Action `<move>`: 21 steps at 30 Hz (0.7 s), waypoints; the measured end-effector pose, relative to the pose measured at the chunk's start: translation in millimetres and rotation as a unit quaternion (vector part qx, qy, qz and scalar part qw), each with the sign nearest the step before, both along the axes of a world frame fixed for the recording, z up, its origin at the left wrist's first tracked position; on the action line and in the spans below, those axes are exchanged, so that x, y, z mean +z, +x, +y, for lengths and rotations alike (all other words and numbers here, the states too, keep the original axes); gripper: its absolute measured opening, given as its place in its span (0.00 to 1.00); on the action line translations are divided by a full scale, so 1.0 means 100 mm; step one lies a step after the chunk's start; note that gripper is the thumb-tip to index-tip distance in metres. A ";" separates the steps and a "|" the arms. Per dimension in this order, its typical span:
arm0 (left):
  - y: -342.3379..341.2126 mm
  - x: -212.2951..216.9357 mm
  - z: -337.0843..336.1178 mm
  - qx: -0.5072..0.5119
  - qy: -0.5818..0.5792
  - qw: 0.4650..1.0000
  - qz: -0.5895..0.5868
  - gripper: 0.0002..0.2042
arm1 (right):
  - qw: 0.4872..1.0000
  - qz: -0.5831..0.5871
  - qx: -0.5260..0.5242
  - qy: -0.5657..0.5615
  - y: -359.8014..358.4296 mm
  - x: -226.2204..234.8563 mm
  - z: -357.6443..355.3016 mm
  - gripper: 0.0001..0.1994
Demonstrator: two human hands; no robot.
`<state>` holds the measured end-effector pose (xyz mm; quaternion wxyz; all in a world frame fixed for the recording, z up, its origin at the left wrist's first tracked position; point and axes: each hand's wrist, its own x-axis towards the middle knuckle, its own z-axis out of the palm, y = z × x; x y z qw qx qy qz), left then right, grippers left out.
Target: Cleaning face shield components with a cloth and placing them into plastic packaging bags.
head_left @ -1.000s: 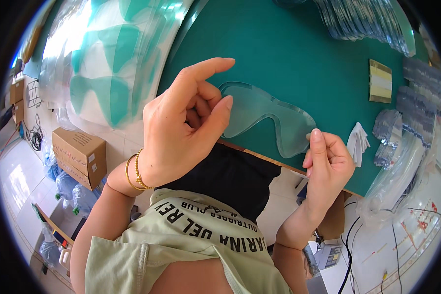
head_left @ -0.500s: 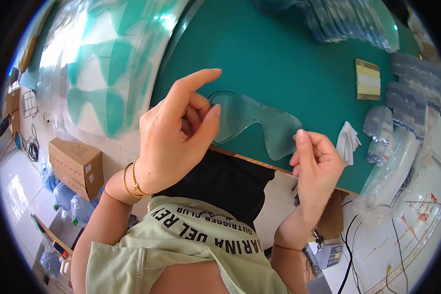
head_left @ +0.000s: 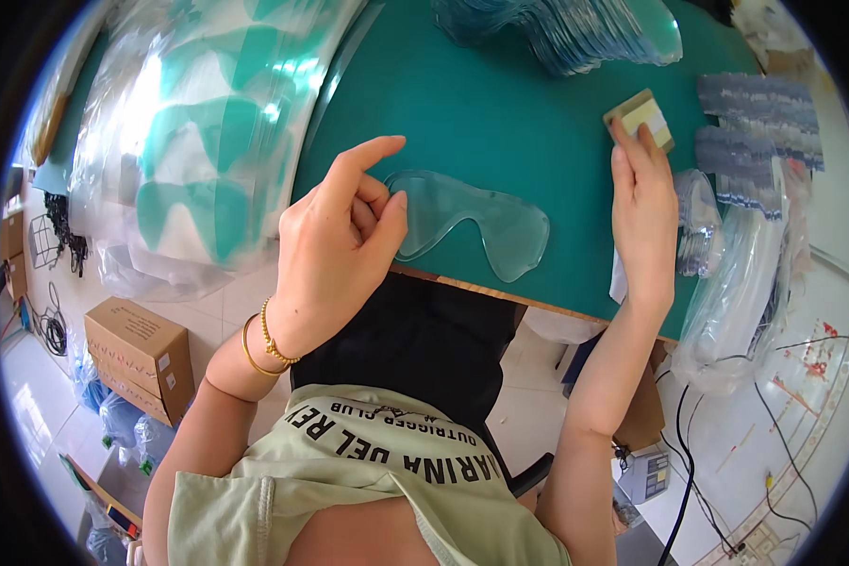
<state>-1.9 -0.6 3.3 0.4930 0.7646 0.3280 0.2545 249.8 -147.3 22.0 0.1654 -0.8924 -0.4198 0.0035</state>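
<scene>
A clear plastic goggle lens (head_left: 509, 231), shaped with a nose notch, lies along the table's near edge. My left hand (head_left: 344, 222) pinches the lens's left end between thumb and curled fingers, its index finger stretched out above. On the right, my right hand (head_left: 646, 193) reaches forward with fingers extended and apart. Its fingertips touch a small rectangular pad (head_left: 643, 115), pale yellow with a white band and darker ends. I cannot see whether the fingers grip the pad. A white cloth (head_left: 618, 279) is mostly hidden behind my right wrist.
The green tabletop (head_left: 481, 113) carries a long row of stacked clear lenses (head_left: 585, 38) at the far side. More lens stacks (head_left: 755, 141) and a clear plastic bag (head_left: 740, 292) lie at the right. Plastic-wrapped lens sheets (head_left: 189, 160) cover the left. A cardboard box (head_left: 141, 354) stands below.
My right hand has let go of the lens's right end and moved forward to the pad, which now sits turned. My left hand still holds the lens. The whole view has shifted slightly.
</scene>
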 end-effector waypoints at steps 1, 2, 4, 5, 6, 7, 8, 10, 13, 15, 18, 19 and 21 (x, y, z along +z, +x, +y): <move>0.00 0.01 0.00 -0.013 0.002 1.000 0.004 0.21 | 0.999 0.037 -0.001 0.024 -0.07 0.03 -0.05 0.21; -0.01 0.01 0.00 -0.012 0.001 1.000 0.003 0.21 | 0.999 0.036 0.000 0.023 -0.09 0.04 -0.06 0.21; -0.02 0.01 0.01 -0.018 0.006 1.000 0.001 0.21 | 0.994 -0.011 -0.108 0.020 -0.15 0.07 -0.05 0.24; -0.03 0.01 0.01 -0.019 0.006 1.000 0.001 0.21 | 0.982 0.041 -0.179 0.029 -0.18 0.14 0.04 0.31; -0.04 0.00 0.01 -0.015 0.004 1.000 -0.001 0.20 | 0.982 0.042 -0.181 0.029 -0.17 0.12 0.12 0.31; -0.02 0.00 0.02 -0.015 0.003 1.000 -0.006 0.20 | 0.979 0.012 -0.203 0.012 -0.14 0.11 0.20 0.32; -0.02 -0.01 0.01 -0.017 0.005 1.000 -0.007 0.20 | 0.975 -0.016 -0.221 -0.004 -0.09 0.09 0.28 0.33; -0.02 -0.01 0.01 -0.012 -0.001 1.000 -0.007 0.19 | 0.970 -0.136 -0.198 -0.031 0.01 -0.12 0.29 0.36; -0.02 0.00 0.01 -0.016 -0.001 1.000 -0.006 0.19 | 0.969 0.064 -0.203 0.124 0.09 -0.07 0.27 0.33; -0.03 -0.01 0.01 -0.018 -0.002 1.000 -0.005 0.19 | 0.966 0.107 -0.172 0.161 -0.01 0.02 0.17 0.29; -0.05 -0.02 0.02 -0.012 0.004 1.000 -0.002 0.19 | 0.943 0.215 -0.139 0.212 -0.52 0.32 0.05 0.21; -0.04 -0.01 0.02 -0.016 0.011 1.000 -0.003 0.19 | 0.932 0.246 -0.144 0.224 -0.74 0.40 0.02 0.22; -0.04 -0.01 0.02 -0.013 0.010 1.000 -0.003 0.19 | 0.939 0.228 -0.148 0.209 -1.13 0.41 0.01 0.25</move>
